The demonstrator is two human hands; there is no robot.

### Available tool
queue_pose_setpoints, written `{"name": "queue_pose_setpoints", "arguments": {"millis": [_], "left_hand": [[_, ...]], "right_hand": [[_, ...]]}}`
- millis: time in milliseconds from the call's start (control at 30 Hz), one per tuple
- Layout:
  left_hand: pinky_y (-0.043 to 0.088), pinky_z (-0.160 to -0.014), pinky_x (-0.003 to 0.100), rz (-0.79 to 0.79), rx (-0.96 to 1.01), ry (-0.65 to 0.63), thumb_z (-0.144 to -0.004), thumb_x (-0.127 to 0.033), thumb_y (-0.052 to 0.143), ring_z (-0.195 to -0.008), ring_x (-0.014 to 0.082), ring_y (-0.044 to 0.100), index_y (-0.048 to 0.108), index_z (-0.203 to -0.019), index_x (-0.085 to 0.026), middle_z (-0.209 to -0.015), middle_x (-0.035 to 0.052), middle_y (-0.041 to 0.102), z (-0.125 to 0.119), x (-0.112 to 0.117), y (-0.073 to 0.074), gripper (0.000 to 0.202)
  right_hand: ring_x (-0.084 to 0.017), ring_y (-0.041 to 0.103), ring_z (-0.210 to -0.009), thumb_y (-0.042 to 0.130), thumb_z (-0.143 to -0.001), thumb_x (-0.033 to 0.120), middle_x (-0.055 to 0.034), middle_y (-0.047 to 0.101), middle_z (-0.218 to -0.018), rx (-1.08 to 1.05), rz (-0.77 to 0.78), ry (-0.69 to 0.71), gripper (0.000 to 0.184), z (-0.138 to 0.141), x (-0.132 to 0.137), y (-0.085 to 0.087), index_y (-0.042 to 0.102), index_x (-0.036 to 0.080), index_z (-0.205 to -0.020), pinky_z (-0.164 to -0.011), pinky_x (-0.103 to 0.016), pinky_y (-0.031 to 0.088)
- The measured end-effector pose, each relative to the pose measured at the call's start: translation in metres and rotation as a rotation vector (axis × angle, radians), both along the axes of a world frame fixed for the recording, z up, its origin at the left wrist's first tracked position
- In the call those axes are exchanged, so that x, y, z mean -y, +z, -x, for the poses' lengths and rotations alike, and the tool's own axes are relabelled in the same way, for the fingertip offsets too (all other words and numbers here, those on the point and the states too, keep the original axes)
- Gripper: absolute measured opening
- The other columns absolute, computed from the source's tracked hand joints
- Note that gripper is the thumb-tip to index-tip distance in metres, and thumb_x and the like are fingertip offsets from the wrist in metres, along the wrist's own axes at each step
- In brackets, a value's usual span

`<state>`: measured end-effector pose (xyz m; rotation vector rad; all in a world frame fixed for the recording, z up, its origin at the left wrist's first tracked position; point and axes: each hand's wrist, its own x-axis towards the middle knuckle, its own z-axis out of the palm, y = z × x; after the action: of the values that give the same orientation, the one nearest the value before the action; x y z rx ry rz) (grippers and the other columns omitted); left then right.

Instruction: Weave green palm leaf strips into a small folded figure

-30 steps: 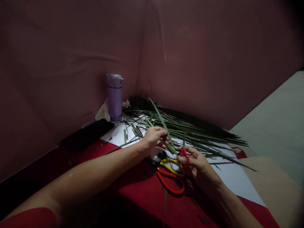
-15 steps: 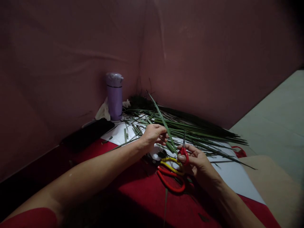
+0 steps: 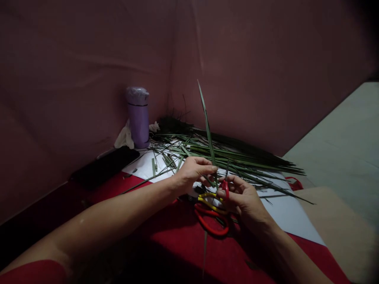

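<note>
A long green leaf blade [image 3: 208, 136] stands nearly upright, pinched between the thumb and fingers of my left hand [image 3: 197, 172]. Its lower end meets the fingertips of my right hand [image 3: 241, 196]. Held in my right hand is a small pair of scissors [image 3: 226, 185] with red handles, its tips pointing up beside the leaf. Below both hands lies a larger pair of scissors [image 3: 211, 227] with one red and one yellow handle loop; its blades are partly hidden by my left hand.
A pile of long green leaves [image 3: 251, 157] spreads over white paper [image 3: 299, 221] on a red cloth [image 3: 166, 244]. A purple bottle [image 3: 139, 124] with a wrapped top stands at back left, near a dark phone-like slab [image 3: 103, 165]. Pink walls [image 3: 237, 71] close off the back.
The leaf has swung from a leftward slant to nearly upright. My left hand has moved slightly right, closer to my right hand, which still holds the small scissors.
</note>
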<state>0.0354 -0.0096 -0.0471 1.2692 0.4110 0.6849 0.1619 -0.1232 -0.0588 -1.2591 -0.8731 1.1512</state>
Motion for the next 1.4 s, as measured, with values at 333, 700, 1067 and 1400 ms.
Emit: {"name": "queue_pose_setpoints", "arguments": {"millis": [333, 700, 1067, 1400], "left_hand": [[0.045, -0.046, 0.023, -0.036, -0.024, -0.047, -0.065, -0.021, 0.063, -0.044, 0.0095, 0.053, 0.054, -0.063, -0.009, -0.052, 0.0021, 0.055, 0.001, 0.008, 0.009, 0.015], [0.046, -0.045, 0.023, 0.001, -0.031, 0.030, -0.065, -0.018, 0.061, -0.046, 0.0102, 0.054, 0.054, -0.063, -0.009, -0.054, 0.0024, 0.055, 0.000, 0.000, 0.006, 0.011], [0.044, -0.042, 0.021, -0.066, -0.113, 0.076, -0.066, -0.015, 0.058, -0.042, 0.0092, 0.051, 0.054, -0.059, -0.010, -0.049, 0.0013, 0.053, -0.001, 0.003, 0.004, 0.009], [0.046, -0.045, 0.022, 0.024, -0.105, 0.009, -0.067, -0.014, 0.059, -0.044, 0.0101, 0.054, 0.053, -0.061, -0.009, -0.051, 0.0029, 0.055, 0.000, 0.000, 0.007, 0.009]], "right_hand": [[-0.014, 0.058, -0.062, 0.074, -0.059, 0.021, -0.0004, 0.061, -0.076, -0.059, -0.057, -0.039, 0.038, 0.002, -0.001, -0.001, 0.055, 0.021, -0.092, -0.051, -0.024, 0.047], [-0.012, 0.054, -0.056, 0.074, -0.059, 0.029, 0.0041, 0.057, -0.065, 0.003, -0.035, -0.030, 0.036, 0.004, 0.000, 0.003, 0.054, 0.024, -0.089, -0.045, -0.020, 0.041], [-0.013, 0.054, -0.056, 0.077, -0.053, 0.032, 0.0037, 0.059, -0.066, 0.080, -0.023, -0.045, 0.039, 0.008, 0.001, 0.004, 0.056, 0.023, -0.084, -0.048, -0.023, 0.044], [-0.009, 0.051, -0.056, 0.071, -0.063, 0.020, 0.0040, 0.057, -0.067, -0.037, -0.054, 0.033, 0.032, 0.002, 0.001, 0.000, 0.053, 0.024, -0.090, -0.046, -0.019, 0.041]]}}
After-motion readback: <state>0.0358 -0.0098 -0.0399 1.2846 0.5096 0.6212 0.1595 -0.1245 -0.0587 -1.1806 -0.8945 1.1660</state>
